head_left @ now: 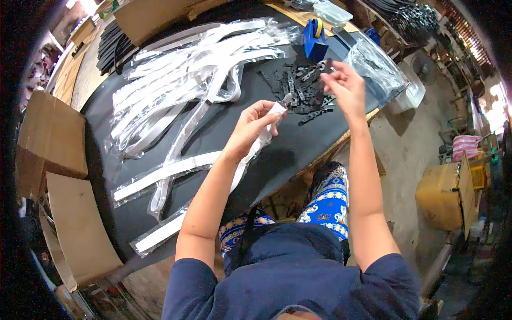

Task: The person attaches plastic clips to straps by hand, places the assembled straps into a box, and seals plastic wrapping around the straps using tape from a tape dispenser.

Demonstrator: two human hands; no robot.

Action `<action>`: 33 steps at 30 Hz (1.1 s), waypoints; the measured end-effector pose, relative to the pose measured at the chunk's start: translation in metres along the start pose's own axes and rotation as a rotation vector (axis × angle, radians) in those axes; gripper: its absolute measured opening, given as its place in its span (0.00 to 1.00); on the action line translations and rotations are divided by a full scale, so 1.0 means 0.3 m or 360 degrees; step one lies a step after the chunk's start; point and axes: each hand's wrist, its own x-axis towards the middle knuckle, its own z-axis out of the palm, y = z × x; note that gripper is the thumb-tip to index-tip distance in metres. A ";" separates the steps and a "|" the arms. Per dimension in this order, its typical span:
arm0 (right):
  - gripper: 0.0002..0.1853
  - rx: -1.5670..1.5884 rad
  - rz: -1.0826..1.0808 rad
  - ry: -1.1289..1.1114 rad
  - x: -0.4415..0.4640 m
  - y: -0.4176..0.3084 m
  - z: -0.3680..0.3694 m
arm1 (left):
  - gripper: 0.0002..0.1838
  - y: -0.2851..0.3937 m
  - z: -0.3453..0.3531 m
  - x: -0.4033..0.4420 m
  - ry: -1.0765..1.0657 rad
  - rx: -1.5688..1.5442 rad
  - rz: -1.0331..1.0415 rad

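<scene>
My left hand [253, 126] is closed around the end of a white belt [278, 109] in a clear plastic sleeve. A small silvery part, perhaps the buckle, sticks out past my fingers, and the rest of the belt trails down behind my forearm. Between the thumb and fingers of my right hand [348, 89] is a small black plastic hanger [328, 66], partly hidden by the fingers. Below it lies a loose heap of similar black hangers [304, 88] on the dark tabletop [234, 170].
Many sleeved white belts [176, 80] are piled at the far left, with more strips nearer me. A blue tape dispenser [316, 40] stands behind the hangers, beside clear plastic bags [376, 64]. Cardboard boxes [53, 136] line the left edge; another box [440, 194] sits at right.
</scene>
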 end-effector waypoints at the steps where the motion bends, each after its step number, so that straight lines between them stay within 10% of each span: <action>1: 0.10 0.0283 -0.0127 0.0068 -0.045 -0.052 -0.008 | 0.11 0.003 0.000 0.001 -0.0001 0.0013 0.0004; 8: 0.05 0.0678 -0.0276 0.0291 -0.337 -0.220 0.088 | 0.12 0.007 0.040 -0.009 0.0082 0.0056 0.0181; 16: 0.14 -0.0182 -0.1149 0.0318 -0.447 -0.120 0.180 | 0.14 -0.012 0.031 0.001 0.0056 0.0048 0.0385; 33: 0.16 -0.0307 -0.1168 0.0333 -0.424 -0.091 0.227 | 0.11 -0.001 0.066 -0.022 0.0049 0.0275 0.0658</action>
